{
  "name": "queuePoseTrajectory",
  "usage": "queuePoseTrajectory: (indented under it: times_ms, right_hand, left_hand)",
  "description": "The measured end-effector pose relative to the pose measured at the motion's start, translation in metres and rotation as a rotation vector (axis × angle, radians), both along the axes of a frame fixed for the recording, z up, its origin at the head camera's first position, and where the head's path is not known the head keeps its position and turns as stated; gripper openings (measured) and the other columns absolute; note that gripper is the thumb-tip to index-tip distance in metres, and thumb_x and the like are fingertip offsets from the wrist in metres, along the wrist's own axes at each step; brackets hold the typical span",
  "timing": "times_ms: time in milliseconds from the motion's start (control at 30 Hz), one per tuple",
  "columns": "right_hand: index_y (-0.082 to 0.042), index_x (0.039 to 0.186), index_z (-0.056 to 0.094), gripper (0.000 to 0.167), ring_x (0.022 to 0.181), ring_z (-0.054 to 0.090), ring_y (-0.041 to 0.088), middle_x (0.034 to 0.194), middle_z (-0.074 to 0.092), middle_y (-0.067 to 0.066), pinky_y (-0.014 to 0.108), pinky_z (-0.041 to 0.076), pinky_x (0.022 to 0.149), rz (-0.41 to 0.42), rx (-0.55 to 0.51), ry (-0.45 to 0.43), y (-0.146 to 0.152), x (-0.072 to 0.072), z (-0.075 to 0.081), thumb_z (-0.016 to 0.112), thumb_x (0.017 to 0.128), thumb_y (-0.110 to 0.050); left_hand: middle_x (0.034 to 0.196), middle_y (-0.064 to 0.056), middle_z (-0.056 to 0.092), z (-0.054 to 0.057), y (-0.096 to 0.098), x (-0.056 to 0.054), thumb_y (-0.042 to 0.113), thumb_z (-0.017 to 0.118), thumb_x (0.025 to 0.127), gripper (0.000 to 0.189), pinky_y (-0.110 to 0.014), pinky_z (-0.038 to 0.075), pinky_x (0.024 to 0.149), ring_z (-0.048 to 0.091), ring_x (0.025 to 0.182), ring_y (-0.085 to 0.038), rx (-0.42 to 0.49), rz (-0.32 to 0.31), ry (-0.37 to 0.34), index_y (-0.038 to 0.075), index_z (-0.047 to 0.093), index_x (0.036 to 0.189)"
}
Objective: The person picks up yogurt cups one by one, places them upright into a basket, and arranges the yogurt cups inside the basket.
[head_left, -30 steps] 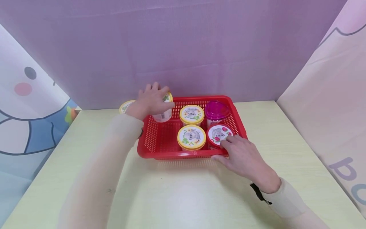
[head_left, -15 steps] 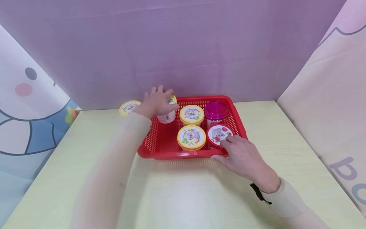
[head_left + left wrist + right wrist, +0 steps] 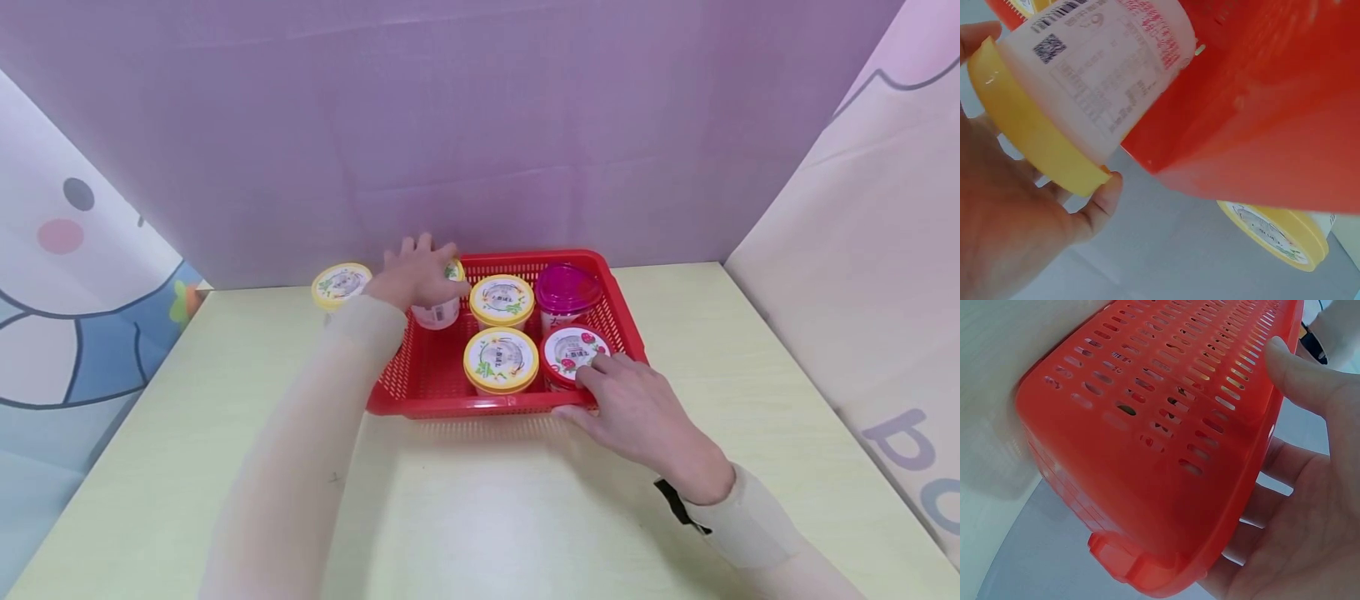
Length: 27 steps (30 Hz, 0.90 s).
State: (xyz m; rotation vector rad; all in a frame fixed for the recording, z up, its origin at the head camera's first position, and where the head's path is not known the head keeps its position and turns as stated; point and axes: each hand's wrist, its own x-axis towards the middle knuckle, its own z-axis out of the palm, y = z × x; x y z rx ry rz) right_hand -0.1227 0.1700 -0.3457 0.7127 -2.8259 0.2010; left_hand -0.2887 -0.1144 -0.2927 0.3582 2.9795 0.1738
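Note:
My left hand (image 3: 420,279) grips a translucent plastic tub (image 3: 1097,69) with a yellow lid, fingers and thumb around the lid's edge. The tub is at the back left corner of a red slotted basket (image 3: 450,406), its base inside the rim in the head view. My right hand (image 3: 637,408) pinches the basket's front rim near the right corner, thumb outside and fingers over the rim. Inside the basket stand two yellow-lidded tubs (image 3: 501,360), a red-lidded strawberry tub (image 3: 573,354) and a tub with a magenta lid (image 3: 568,289).
Another yellow-lidded tub (image 3: 341,283) stands on the pale table (image 3: 465,517), left of the basket and partly behind my left forearm. A purple cloth (image 3: 480,125) hangs behind, close to the basket's back rim. Printed cloths flank the table.
My left hand has carried its tub to the right and slightly down, farther inside the basket's back left corner. More of the tub outside the basket shows. The right hand stays put.

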Motion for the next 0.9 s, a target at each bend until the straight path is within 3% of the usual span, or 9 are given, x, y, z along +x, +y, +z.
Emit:
queuePoseTrajectory:
  times_ms: [433, 900]
  right_hand:
    - [-0.006, 0.102, 0.073, 0.048, 0.079, 0.060, 0.022, 0.094, 0.066, 0.008, 0.042, 0.056, 0.068, 0.003, -0.010, -0.001, 0.000, 0.000, -0.001, 0.086, 0.077, -0.046]
    - [-0.005, 0.106, 0.073, 0.053, 0.082, 0.061, 0.023, 0.097, 0.067, 0.009, 0.043, 0.056, 0.070, 0.000, -0.004, -0.011, -0.002, 0.001, -0.001, 0.085, 0.077, -0.048]
  left_hand:
    - [0.140, -0.012, 0.036, -0.006, 0.007, 0.005, 0.054, 0.071, 0.085, 0.086, -0.062, 0.029, 0.112, 0.029, 0.133, -0.033, -0.013, 0.034, -0.081, 0.027, 0.033, 0.157]
    - [0.152, -0.013, 0.028, -0.019, 0.005, 0.002, 0.049, 0.080, 0.079, 0.099, -0.065, 0.026, 0.114, 0.022, 0.142, -0.036, 0.013, 0.072, -0.180, 0.027, 0.028, 0.161]
